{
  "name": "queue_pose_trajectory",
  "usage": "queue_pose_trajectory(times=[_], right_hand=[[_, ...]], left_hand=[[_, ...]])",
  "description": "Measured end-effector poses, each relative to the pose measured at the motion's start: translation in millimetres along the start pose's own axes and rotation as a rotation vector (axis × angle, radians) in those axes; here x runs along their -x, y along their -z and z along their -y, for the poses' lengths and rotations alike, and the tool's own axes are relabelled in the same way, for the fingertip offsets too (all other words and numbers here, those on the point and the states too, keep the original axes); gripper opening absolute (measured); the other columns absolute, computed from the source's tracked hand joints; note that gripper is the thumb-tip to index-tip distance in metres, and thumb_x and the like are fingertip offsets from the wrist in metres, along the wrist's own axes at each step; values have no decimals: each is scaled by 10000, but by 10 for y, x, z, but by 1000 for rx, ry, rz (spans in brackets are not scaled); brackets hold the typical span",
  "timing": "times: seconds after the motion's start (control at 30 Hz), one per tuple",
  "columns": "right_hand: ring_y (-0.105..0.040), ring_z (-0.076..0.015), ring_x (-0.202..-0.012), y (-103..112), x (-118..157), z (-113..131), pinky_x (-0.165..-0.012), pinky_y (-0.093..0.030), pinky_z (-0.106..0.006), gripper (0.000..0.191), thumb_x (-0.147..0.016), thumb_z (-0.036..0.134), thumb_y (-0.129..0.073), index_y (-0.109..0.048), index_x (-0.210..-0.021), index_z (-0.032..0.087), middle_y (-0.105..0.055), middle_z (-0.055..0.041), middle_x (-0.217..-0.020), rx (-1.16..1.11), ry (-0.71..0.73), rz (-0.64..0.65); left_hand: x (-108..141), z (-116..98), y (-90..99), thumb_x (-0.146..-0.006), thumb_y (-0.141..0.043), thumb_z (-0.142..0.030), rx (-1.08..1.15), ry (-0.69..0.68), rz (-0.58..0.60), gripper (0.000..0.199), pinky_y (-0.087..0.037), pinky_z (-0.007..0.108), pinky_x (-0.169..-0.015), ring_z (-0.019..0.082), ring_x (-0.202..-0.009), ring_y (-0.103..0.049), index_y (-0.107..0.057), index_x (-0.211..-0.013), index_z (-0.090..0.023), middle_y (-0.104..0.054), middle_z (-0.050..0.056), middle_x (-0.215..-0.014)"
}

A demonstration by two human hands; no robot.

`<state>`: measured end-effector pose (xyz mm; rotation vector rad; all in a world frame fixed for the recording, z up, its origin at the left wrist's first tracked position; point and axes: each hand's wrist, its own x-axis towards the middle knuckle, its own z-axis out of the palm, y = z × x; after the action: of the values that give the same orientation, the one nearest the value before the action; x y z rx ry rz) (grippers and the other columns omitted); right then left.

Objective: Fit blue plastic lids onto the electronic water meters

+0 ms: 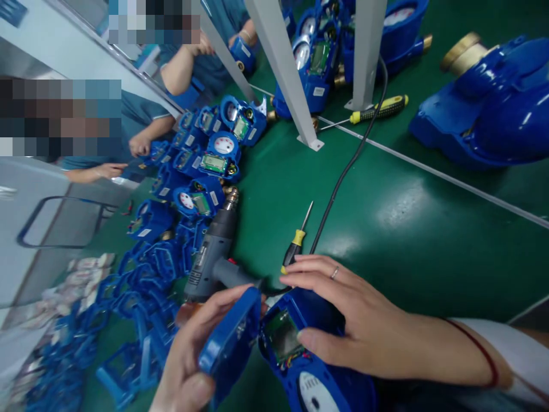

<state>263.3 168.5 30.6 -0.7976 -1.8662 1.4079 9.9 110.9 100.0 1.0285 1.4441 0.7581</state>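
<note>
At the bottom centre, my left hand (184, 360) grips a blue plastic cover (234, 343), tilted on edge beside a blue water meter (295, 375). The meter has a round white dial (315, 395), a rectangular display (282, 337) and small coloured wires in its housing. My right hand (351, 309) lies over the housing, thumb beside the display and fingers across the far side, holding it. Just beyond those fingertips is a black and yellow screwdriver (294, 249). A grey heat gun (214, 260) lies past my left hand, its nozzle pointing away.
Several blue meters (214, 163) stand at the back left, with a pile of blue frames (146, 309) nearer. A black cable (343, 177) crosses the green table (398, 212). Beyond are grey posts (283, 63), a second screwdriver (380, 109) and a large meter (493, 109). Two co-workers sit opposite.
</note>
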Motion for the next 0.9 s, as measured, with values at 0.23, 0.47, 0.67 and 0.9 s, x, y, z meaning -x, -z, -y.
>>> queue_pose_trajectory(times=[0.23,0.47,0.67,0.9], right_hand=[[-630,-136,-972,136,-636,133,-895,-461,-227,268,-918,226,-546,-651,-1134,107,-711,-52,-1042,11,383,-55],[-662,-115,-770,234,-897,146,-708,-474,-199,206,-909,252,-572,-725,-1024,175,-743,4,-869,34,293,100],[-663,-122,-746,261,-929,146,-668,-459,-191,245,-882,331,-617,-730,-1020,161,-747,-14,-843,64,281,110],[-676,-124,-819,283,-970,98,-727,-459,-201,248,-938,303,-536,-707,-1077,192,-747,2,-945,120,292,173]], left_hand=[[-475,-180,-49,-721,-655,-535,160,24,237,552,-490,420,-872,347,-1006,-625,-672,-1105,-140,-697,134,-1034],[-647,-229,-62,-719,-659,-553,237,127,362,539,-517,372,-758,305,-834,-672,-709,-1023,-111,-718,131,-896],[-727,-237,-1,-738,-672,-515,270,156,407,468,-509,309,-727,257,-810,-673,-715,-1015,-140,-715,110,-885],[-748,-220,20,-755,-661,-507,296,192,400,442,-510,347,-783,269,-843,-670,-717,-976,-128,-708,127,-919]])
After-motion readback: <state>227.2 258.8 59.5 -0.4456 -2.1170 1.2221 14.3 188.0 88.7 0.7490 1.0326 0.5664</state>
